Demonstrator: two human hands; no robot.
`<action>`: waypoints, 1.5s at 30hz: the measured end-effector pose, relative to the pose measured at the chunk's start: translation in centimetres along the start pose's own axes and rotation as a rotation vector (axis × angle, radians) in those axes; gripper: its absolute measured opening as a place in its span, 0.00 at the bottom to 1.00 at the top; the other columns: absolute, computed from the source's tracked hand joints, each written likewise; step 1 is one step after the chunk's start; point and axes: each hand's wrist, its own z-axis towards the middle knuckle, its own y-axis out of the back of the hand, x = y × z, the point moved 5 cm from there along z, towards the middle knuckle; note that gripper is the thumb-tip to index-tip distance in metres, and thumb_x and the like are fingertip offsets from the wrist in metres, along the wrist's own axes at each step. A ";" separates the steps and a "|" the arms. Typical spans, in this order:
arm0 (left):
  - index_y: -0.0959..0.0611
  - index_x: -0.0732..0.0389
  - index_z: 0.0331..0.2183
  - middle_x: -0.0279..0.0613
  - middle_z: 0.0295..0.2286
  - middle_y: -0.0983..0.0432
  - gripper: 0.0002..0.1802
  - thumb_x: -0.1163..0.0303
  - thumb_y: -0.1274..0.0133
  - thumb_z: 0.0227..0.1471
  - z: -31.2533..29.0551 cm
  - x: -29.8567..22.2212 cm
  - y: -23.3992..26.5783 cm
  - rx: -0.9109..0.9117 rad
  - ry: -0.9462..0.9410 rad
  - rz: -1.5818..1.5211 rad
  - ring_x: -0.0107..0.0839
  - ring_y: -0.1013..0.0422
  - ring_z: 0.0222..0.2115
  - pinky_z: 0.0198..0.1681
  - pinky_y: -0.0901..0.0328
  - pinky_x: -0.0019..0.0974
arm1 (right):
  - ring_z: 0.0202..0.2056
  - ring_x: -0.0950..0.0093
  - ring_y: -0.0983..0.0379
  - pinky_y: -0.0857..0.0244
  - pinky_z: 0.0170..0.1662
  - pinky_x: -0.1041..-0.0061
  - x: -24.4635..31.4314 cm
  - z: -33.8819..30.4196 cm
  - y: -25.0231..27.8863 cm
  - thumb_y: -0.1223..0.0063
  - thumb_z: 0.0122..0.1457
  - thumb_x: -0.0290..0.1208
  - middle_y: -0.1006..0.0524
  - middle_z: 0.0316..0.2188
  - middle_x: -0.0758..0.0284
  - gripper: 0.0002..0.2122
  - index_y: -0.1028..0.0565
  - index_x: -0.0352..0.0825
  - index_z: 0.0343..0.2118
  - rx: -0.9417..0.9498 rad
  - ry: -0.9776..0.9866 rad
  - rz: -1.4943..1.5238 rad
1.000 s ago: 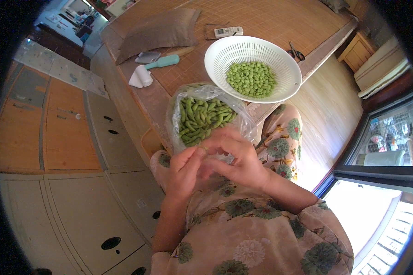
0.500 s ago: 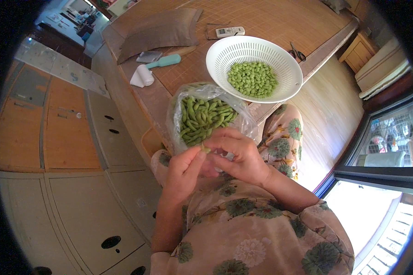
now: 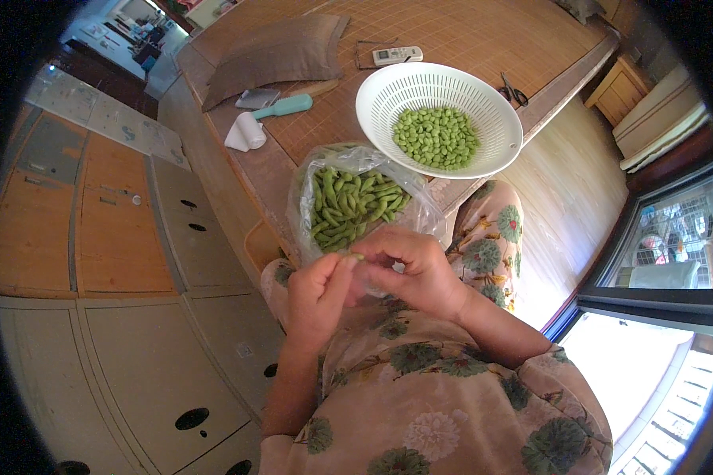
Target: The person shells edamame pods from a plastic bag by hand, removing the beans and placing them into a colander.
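A small green soybean pod point(image 3: 356, 256) shows between the fingertips of both hands, mostly covered by them. My left hand point(image 3: 318, 294) pinches one end with thumb and forefinger. From the other side, my right hand point(image 3: 416, 265) closes its thumb and fingers on the pod. Just beyond the hands sits a clear plastic bag point(image 3: 428, 212) full of unshelled green pods point(image 3: 350, 202). Behind it and to the right, a white slotted colander point(image 3: 495, 127) holds a heap of shelled green beans point(image 3: 436, 138).
The colander stands on a wooden bed platform with a woven mat point(image 3: 451, 36). On it lie scissors point(image 3: 513, 90), a remote control point(image 3: 398, 55), a brown pillow point(image 3: 281, 57), a teal-handled brush point(image 3: 285, 105) and a white roll point(image 3: 247, 133). Cabinets point(image 3: 135, 348) line the left side.
Both hands have shifted slightly, and the right fingers have curled closer around the pod. The bag and colander look the same.
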 end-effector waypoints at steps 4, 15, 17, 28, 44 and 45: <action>0.21 0.66 0.28 0.35 0.17 0.26 0.12 0.71 0.55 0.60 -0.2 0.6 -0.2 0.000 -0.017 -0.004 0.20 0.33 0.15 0.19 0.37 0.24 | 0.30 0.75 0.27 0.33 0.32 0.78 -2.2 -0.6 -0.3 0.40 0.52 0.24 0.25 0.28 0.64 0.07 0.23 0.30 0.34 -0.004 -0.153 0.157; 0.19 0.66 0.36 0.32 0.19 0.26 0.11 0.70 0.52 0.58 -0.3 0.6 1.4 -0.143 0.027 -0.126 0.18 0.34 0.18 0.23 0.37 0.23 | 0.30 0.75 0.28 0.34 0.35 0.78 -2.7 2.7 9.2 0.49 0.49 0.13 0.25 0.31 0.63 0.11 0.23 0.30 0.36 -0.515 0.012 -0.257; 0.18 0.66 0.37 0.33 0.19 0.26 0.11 0.70 0.52 0.58 -0.4 1.3 2.4 -0.181 0.026 -0.155 0.18 0.34 0.19 0.23 0.37 0.23 | 0.33 0.68 0.26 0.32 0.37 0.75 -4.0 3.3 12.2 0.50 0.50 0.14 0.24 0.36 0.59 0.13 0.23 0.30 0.39 -0.601 0.025 -0.431; 0.22 0.68 0.44 0.34 0.22 0.27 0.16 0.70 0.50 0.56 -1.1 11.6 13.5 -0.592 0.147 -0.057 0.18 0.34 0.21 0.24 0.38 0.24 | 0.35 0.60 0.26 0.31 0.39 0.67 -3.0 2.3 7.9 0.50 0.48 0.13 0.25 0.34 0.56 0.11 0.24 0.29 0.35 -0.320 0.165 -0.493; 0.22 0.67 0.45 0.38 0.35 0.22 0.16 0.69 0.49 0.57 0.1 9.4 8.6 -0.374 0.078 -0.011 0.23 0.28 0.32 0.38 0.33 0.28 | 0.37 0.53 0.27 0.32 0.39 0.58 -11.6 1.6 1.3 0.47 0.48 0.22 0.28 0.37 0.55 0.12 0.29 0.34 0.37 -0.083 -0.110 -0.688; 0.23 0.67 0.46 0.39 0.35 0.22 0.16 0.71 0.51 0.57 0.2 8.9 7.4 -0.277 0.036 -0.008 0.25 0.27 0.31 0.37 0.32 0.29 | 0.37 0.53 0.27 0.32 0.39 0.58 -11.6 1.7 1.1 0.47 0.48 0.22 0.28 0.37 0.55 0.12 0.29 0.34 0.37 -0.085 -0.111 -0.694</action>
